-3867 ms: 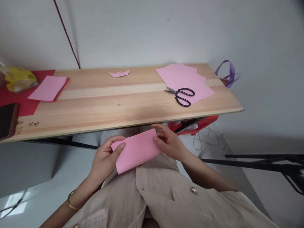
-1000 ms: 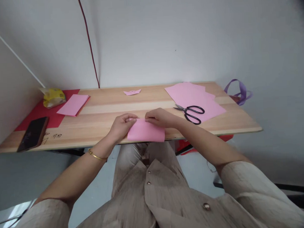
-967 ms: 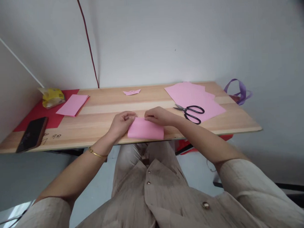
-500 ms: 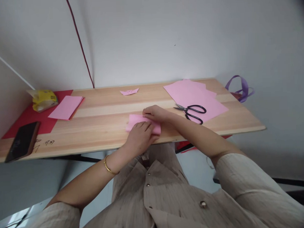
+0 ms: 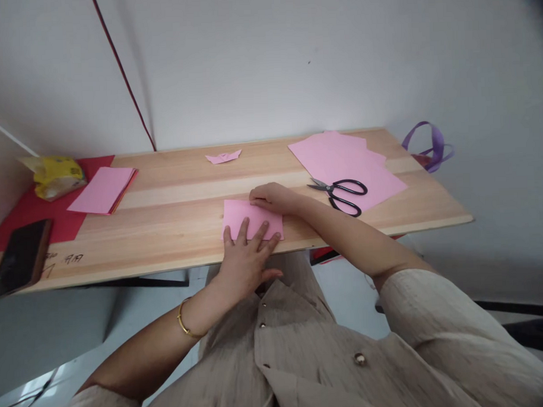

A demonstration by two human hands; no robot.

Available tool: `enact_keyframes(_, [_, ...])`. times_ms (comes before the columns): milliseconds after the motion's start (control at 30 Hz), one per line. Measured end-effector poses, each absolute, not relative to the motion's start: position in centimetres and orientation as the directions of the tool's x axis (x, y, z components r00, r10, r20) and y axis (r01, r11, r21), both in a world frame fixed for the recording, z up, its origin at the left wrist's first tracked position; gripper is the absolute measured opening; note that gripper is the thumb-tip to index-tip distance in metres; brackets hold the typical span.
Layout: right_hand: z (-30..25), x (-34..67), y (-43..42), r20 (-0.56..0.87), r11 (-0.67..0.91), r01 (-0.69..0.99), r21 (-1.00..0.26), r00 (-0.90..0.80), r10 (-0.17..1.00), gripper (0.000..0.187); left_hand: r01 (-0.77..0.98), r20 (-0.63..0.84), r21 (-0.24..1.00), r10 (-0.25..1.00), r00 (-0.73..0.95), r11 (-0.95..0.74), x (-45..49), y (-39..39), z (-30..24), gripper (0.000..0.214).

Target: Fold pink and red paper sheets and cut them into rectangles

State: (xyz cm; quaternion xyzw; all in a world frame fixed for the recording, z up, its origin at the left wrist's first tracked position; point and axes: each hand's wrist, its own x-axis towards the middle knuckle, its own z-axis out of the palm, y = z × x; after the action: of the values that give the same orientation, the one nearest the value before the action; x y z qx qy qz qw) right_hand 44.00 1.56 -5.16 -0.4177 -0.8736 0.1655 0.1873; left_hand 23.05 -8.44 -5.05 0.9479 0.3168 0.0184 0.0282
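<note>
A folded pink paper (image 5: 245, 213) lies flat near the front edge of the wooden table (image 5: 173, 201). My left hand (image 5: 244, 261) rests on its near edge, fingers spread and flat on the sheet. My right hand (image 5: 274, 198) presses on the paper's far right corner with its fingers curled down; nothing shows inside them.
Black scissors (image 5: 340, 192) lie on loose pink sheets (image 5: 341, 162) at the right. A small folded pink piece (image 5: 224, 157) sits at the back. At the left are a pink paper stack (image 5: 102, 188), red sheet (image 5: 26, 209), yellow packet (image 5: 54, 174) and dark phone (image 5: 17, 257). Purple ribbon (image 5: 427, 147) hangs off the right end.
The paper came up from my lap onto the table. In the last half second my left hand slid back toward me and spread flat on the near edge; my right hand stayed on the far corner.
</note>
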Motion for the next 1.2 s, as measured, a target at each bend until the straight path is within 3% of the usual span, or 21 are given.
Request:
enact_keyframes(267, [-5.6, 44.2, 1.9, 0.198, 0.607, 0.659, -0.444, -0.588, 0.784, 0.029, 0.649, -0.042, 0.066, 0.648, 0.761, -0.758, 23.6, -9.3, -4.3, 0.097])
enact_keyframes(467, [-5.3, 43.6, 1.3, 0.138, 0.521, 0.753, -0.402, -0.512, 0.848, 0.018, 0.659, -0.016, 0.055, 0.660, 0.751, -0.750, 23.6, -9.7, -4.6, 0.102])
enact_keyframes(600, [-4.7, 42.9, 0.4, 0.144, 0.474, 0.827, -0.303, -0.452, 0.880, 0.019, 0.640, 0.021, 0.063, 0.642, 0.766, -0.766, 23.4, -9.6, -4.7, 0.104])
enact_keyframes(700, [-4.2, 42.6, -0.1, 0.194, 0.493, 0.859, -0.140, -0.464, 0.864, 0.021, 0.633, 0.039, 0.055, 0.636, 0.771, -0.772, 23.2, -9.5, -4.8, 0.107])
enact_keyframes(833, [-3.7, 42.1, -0.5, 0.100, 0.541, 0.839, 0.056, -0.544, 0.833, 0.022, 0.631, 0.053, 0.046, 0.633, 0.773, -0.774, 23.0, -9.5, -5.0, 0.109])
enact_keyframes(1033, [-2.0, 41.0, -1.8, -0.075, 0.400, 0.916, -0.009, -0.400, 0.914, 0.025, 0.640, 0.078, 0.051, 0.642, 0.763, -0.766, 22.9, -9.5, -5.0, 0.106])
enact_keyframes(1200, [-1.7, 41.4, -4.9, -0.021, 0.347, 0.932, -0.106, -0.351, 0.936, 0.040, 0.605, 0.129, 0.089, 0.612, 0.781, -0.791, 21.1, -8.3, -5.6, 0.101])
